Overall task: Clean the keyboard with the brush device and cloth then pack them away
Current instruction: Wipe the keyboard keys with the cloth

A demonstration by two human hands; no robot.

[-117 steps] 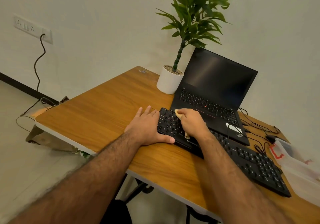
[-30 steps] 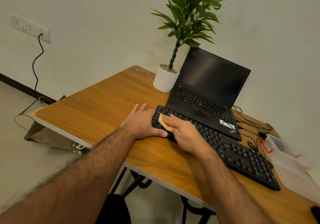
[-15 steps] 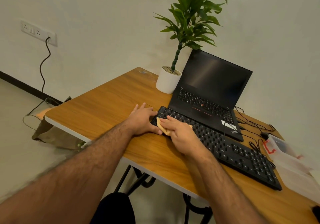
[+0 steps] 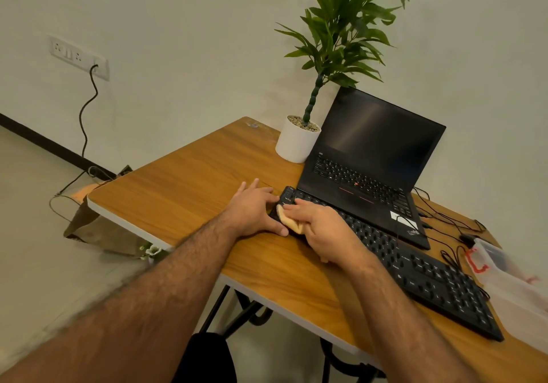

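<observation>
Cloth pressed to the left end of the black keyboard, one hand bracing that end.

The black keyboard point(image 4: 415, 267) lies on the wooden table point(image 4: 184, 181) with its long axis running from about 10 o'clock, at the hands, down to about 4 o'clock near the table's right side. The right hand point(image 4: 323, 228) has its fingers curled round a folded yellow cloth point(image 4: 289, 219), holding it against the keyboard's left end. The left hand point(image 4: 252, 210) lies flat just beside that end, fingers straight and together, thumb along the keyboard's near edge. Just behind the keyboard, at 12 o'clock, an open black laptop point(image 4: 370, 157) runs parallel to it, screen dark. A potted plant point(image 4: 298, 142) in a white pot stands at the laptop's left. At 3 o'clock sits a clear plastic box point(image 4: 516, 287), with black cables point(image 4: 444, 219) between it and the laptop.
</observation>
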